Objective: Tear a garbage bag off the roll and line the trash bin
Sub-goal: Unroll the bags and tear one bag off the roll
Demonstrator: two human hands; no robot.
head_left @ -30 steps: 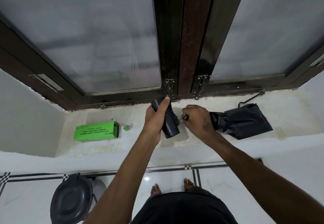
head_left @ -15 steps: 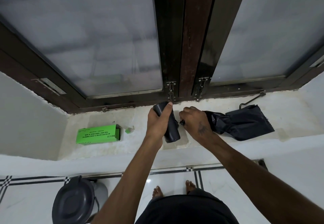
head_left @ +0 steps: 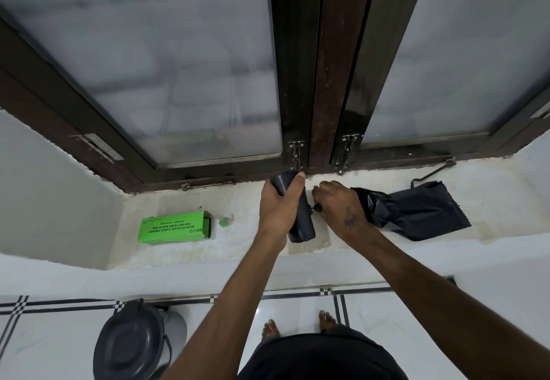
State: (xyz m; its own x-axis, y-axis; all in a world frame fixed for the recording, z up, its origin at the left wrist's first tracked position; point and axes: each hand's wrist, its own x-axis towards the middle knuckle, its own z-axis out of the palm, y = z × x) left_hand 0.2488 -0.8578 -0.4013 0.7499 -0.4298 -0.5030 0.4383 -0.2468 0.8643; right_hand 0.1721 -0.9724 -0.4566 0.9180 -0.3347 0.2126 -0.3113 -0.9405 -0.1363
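Little has shifted in half a second: both hands hold much the same grip above the sill, the right hand point(head_left: 342, 210) now drawn a touch closer to the roll point(head_left: 300, 219).

Nearest the camera, bare feet point(head_left: 297, 324) stand on a glossy white tiled floor point(head_left: 416, 320) crossed by black inlay lines, below dark clothing at the bottom edge. At near left sits the bin point(head_left: 134, 342), grey, its dark lid closed, on the floor against the base of the wall.

Farther off, a white, rough, stained sill point(head_left: 244, 239) runs left to right under the window. Over its middle, the left hand point(head_left: 281, 207) is clamped around the black roll, fingers wrapped and thumb lying along the roll's far end; the roll tilts with its near end low over the sill. Just right of it, the right hand is curled into a loose fist, fingertips pinched on a small dark bit of plastic beside the roll. A loose black bag point(head_left: 416, 216) trails from behind that hand and lies crumpled on the sill at right.

On the sill at left, well apart from the hands, a green box point(head_left: 174, 227) lies on its side, a small green scrap point(head_left: 225, 222) just right of it.

Farthest, a dark wooden window frame point(head_left: 315, 67) holds frosted panes point(head_left: 163, 67), with metal bolts point(head_left: 296, 154) at the foot of the centre posts and a stay hook point(head_left: 431, 171) on the sill at far right. White walls flank the recess.
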